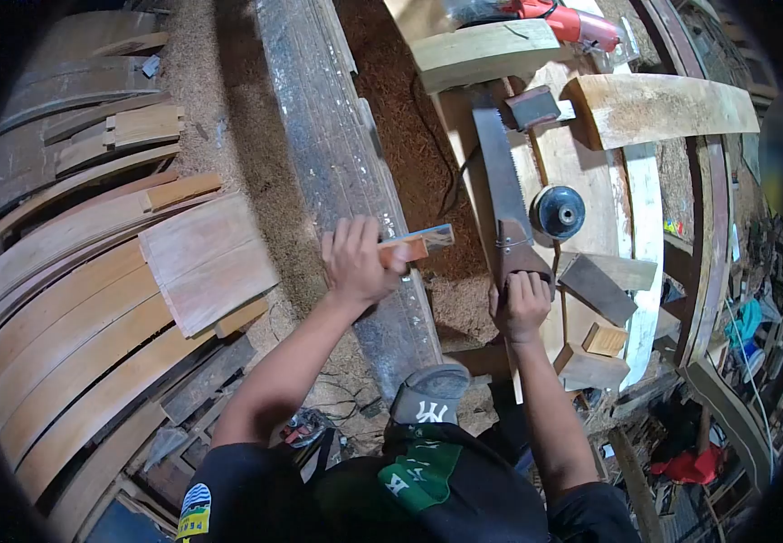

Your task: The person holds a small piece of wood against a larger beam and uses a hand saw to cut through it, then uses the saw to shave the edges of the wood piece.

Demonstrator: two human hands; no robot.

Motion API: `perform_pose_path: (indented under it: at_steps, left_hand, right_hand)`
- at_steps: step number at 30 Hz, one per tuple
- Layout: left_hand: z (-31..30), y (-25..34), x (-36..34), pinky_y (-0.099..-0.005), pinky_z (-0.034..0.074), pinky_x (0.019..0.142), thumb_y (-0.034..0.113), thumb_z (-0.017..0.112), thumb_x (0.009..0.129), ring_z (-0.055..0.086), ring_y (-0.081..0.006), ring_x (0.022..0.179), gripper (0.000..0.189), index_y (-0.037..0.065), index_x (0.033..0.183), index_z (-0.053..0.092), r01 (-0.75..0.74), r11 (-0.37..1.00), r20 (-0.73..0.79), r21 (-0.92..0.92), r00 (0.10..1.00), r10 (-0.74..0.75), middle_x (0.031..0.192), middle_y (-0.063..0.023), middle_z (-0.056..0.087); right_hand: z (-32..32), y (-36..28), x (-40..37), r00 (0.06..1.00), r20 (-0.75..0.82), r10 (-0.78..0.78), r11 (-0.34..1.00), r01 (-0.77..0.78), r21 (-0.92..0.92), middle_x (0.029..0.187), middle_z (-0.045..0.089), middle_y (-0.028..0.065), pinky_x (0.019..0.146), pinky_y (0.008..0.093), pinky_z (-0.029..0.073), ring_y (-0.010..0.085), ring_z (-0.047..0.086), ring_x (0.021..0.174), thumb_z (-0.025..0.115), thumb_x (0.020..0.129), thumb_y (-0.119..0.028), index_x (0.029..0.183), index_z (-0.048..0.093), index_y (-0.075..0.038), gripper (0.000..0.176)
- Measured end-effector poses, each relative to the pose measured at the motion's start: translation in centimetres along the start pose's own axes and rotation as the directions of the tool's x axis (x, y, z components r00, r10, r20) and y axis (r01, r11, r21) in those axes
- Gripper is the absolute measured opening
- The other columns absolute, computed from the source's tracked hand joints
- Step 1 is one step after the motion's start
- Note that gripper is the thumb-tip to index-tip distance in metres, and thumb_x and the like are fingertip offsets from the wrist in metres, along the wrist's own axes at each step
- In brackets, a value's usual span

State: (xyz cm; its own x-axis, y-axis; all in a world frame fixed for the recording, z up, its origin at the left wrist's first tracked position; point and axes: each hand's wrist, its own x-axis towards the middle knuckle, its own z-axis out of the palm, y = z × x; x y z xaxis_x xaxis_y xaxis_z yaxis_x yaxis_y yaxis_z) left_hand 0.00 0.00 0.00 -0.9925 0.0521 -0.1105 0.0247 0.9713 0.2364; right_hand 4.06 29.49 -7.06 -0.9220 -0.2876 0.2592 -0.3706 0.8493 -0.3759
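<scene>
My right hand (524,303) is closed around the brown handle of a handsaw (498,154). The saw lies along the wooden workbench, its toothed blade pointing away from me. In my left hand (355,258), over the dark plank, is a small orange-brown wooden piece (418,245) with a bluish strip along its edge. The fingers wrap round one end of it, and its exact kind cannot be made out. Beside the saw blade sits a round black disc (559,214) with a metal centre. A dark block (533,107) lies near the saw's far end.
A long worn plank (319,136) runs beneath my left hand. Curved timber pieces (667,104) and a red power tool (586,27) lie at the far right. Short wood offcuts (607,340) sit near my right wrist. Stacked boards (93,326) fill the left side, with shavings on the floor.
</scene>
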Motion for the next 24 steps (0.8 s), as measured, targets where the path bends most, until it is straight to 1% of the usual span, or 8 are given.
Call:
perform_pose_path:
  at_steps: [2, 3, 5, 10, 12, 17, 20, 24]
  left_hand:
    - [-1.6, 1.1, 0.0, -0.0458, 0.043, 0.076, 0.043, 0.08, 0.072, 0.057, -0.0309, 0.089, 0.048, 0.007, 0.095, 0.059, -0.145, 0.989, -0.107, 0.024, 0.983, 0.147, 0.094, -0.01, 0.056]
    - [1.4, 1.1, -0.1, -0.0458, 0.043, 0.076, 0.043, 0.08, 0.072, 0.057, -0.0309, 0.089, 0.048, 0.007, 0.095, 0.059, -0.156, 0.981, -0.111, -0.116, 0.983, 0.144, 0.094, -0.01, 0.056]
    - [0.9, -0.7, 0.0, -0.0437, 0.044, 0.073, 0.031, 0.084, 0.066, 0.057, -0.0315, 0.089, 0.046, 0.006, 0.096, 0.059, -0.279, 0.955, -0.008, -0.101, 0.96, 0.28, 0.093, -0.0101, 0.055]
    - [0.2, -1.4, 1.1, -0.042, 0.043, 0.075, 0.02, 0.087, 0.062, 0.057, -0.0308, 0.093, 0.049, 0.006, 0.099, 0.057, -0.33, 0.942, 0.003, -0.066, 0.944, 0.331, 0.097, -0.0112, 0.055]
    - [-0.2, -1.6, 2.3, -0.0425, 0.043, 0.078, 0.015, 0.086, 0.065, 0.056, -0.0315, 0.096, 0.049, 0.005, 0.101, 0.055, -0.259, 0.962, 0.027, -0.083, 0.965, 0.262, 0.1, -0.0115, 0.054]
    - [-1.7, -3.2, 5.5, -0.0441, 0.043, 0.08, 0.014, 0.086, 0.065, 0.056, -0.0331, 0.1, 0.05, 0.006, 0.102, 0.052, -0.21, 0.976, -0.017, -0.054, 0.978, 0.209, 0.102, -0.0124, 0.054]
    - [-0.5, -4.3, 6.7, -0.0442, 0.044, 0.076, 0.031, 0.084, 0.075, 0.059, -0.0311, 0.096, 0.045, 0.008, 0.098, 0.054, -0.193, 0.981, -0.111, 0.039, 0.974, 0.196, 0.099, -0.0107, 0.058]
    - [-0.1, -4.2, 6.8, -0.0452, 0.046, 0.076, 0.036, 0.083, 0.076, 0.06, -0.0308, 0.096, 0.046, 0.008, 0.098, 0.054, -0.151, 0.985, -0.119, 0.077, 0.98, 0.16, 0.099, -0.0099, 0.058]
  right_hand:
    - [-0.1, 0.1, 0.3, 0.999, -0.03, -0.017, 1.0, 0.016, -0.016, 0.079, 0.053, 0.0102, 0.067, 0.0424, 0.042, 0.0309, 0.056, 0.076, 0.071, 0.081, -0.03, 0.083, 0.056, -0.007, 0.028]
    - [-2.3, 1.0, -0.3, 0.999, 0.042, -0.015, 0.99, 0.021, -0.141, 0.078, 0.052, 0.0106, 0.066, 0.0428, 0.042, 0.0313, 0.056, 0.075, 0.07, 0.081, -0.028, 0.082, 0.055, -0.007, 0.026]
    - [-0.9, -0.1, 0.3, 1.0, -0.003, -0.026, 0.993, 0.026, -0.119, 0.078, 0.052, 0.011, 0.066, 0.043, 0.042, 0.0315, 0.056, 0.075, 0.071, 0.08, -0.027, 0.081, 0.054, -0.007, 0.026]
    - [-0.3, -0.7, 0.8, 1.0, 0.004, -0.012, 0.992, 0.013, -0.127, 0.079, 0.053, 0.0112, 0.066, 0.0429, 0.042, 0.0321, 0.056, 0.076, 0.071, 0.079, -0.027, 0.081, 0.054, -0.007, 0.026]
    - [-0.3, -1.0, 0.6, 1.0, 0.011, -0.016, 0.992, 0.017, -0.127, 0.079, 0.053, 0.0112, 0.066, 0.043, 0.043, 0.0322, 0.056, 0.076, 0.072, 0.079, -0.026, 0.082, 0.054, -0.007, 0.026]
    - [0.0, -0.7, 0.3, 1.0, 0.008, 0.003, 0.997, -0.002, -0.082, 0.084, 0.054, 0.0161, 0.068, 0.046, 0.042, 0.0369, 0.055, 0.08, 0.072, 0.077, -0.02, 0.086, 0.054, -0.002, 0.027]
    - [-0.1, -0.7, 0.4, 1.0, -0.014, -0.007, 0.997, 0.006, -0.071, 0.084, 0.054, 0.016, 0.067, 0.0453, 0.042, 0.0365, 0.055, 0.08, 0.072, 0.077, -0.019, 0.085, 0.054, -0.002, 0.025]
    - [-1.1, -0.9, 0.9, 1.0, 0.0, 0.01, 1.0, -0.01, -0.029, 0.081, 0.054, 0.0164, 0.066, 0.0454, 0.043, 0.0367, 0.056, 0.077, 0.071, 0.079, -0.014, 0.085, 0.053, -0.002, 0.022]
